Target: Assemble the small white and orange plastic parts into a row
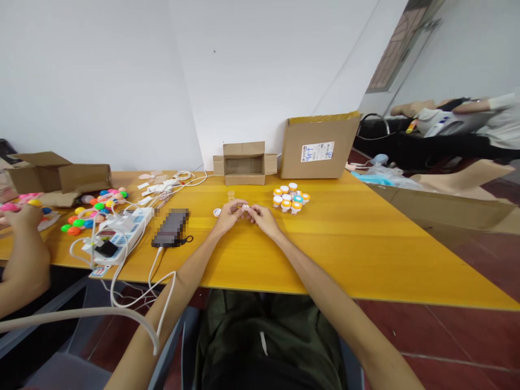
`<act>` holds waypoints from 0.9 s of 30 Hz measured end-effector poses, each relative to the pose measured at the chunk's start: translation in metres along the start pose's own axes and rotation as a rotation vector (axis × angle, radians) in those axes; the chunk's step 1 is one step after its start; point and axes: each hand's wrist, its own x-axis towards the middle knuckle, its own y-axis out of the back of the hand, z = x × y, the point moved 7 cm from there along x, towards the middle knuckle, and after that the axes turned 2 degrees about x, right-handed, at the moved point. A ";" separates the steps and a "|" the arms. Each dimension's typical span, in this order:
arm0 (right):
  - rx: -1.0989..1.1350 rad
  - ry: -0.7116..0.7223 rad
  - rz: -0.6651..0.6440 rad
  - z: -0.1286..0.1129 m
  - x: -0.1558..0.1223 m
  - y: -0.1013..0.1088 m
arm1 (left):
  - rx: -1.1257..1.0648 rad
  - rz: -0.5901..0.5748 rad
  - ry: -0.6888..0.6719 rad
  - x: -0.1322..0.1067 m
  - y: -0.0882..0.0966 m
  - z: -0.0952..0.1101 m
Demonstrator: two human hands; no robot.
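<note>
Both my hands meet over the middle of the yellow table (365, 254). My left hand (228, 215) and my right hand (260, 216) are closed, fingertips pinched together on a small white object (245, 207) that is too tiny to name. A small clear jar (231, 195) stands just beyond my hands, and a white cap (216, 212) lies to the left of my left hand. A cluster of small capped jars (290, 197) with orange and white lids stands to the right, close to my right hand.
An open small cardboard box (244, 163) and a bigger box (317, 147) stand at the wall. A power strip (119, 233), cables and a dark device (171, 228) lie left. Another person's arm (22, 254) reaches over colourful balls (93, 208) at far left.
</note>
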 end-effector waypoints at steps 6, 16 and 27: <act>-0.003 -0.011 0.005 0.003 0.001 0.001 | -0.006 0.008 0.014 0.002 0.001 -0.004; -0.091 -0.004 0.022 0.005 0.003 0.002 | -0.021 0.009 0.019 0.002 0.002 -0.004; -0.129 0.035 0.034 0.000 0.000 0.002 | -0.011 0.045 0.012 0.002 0.005 -0.005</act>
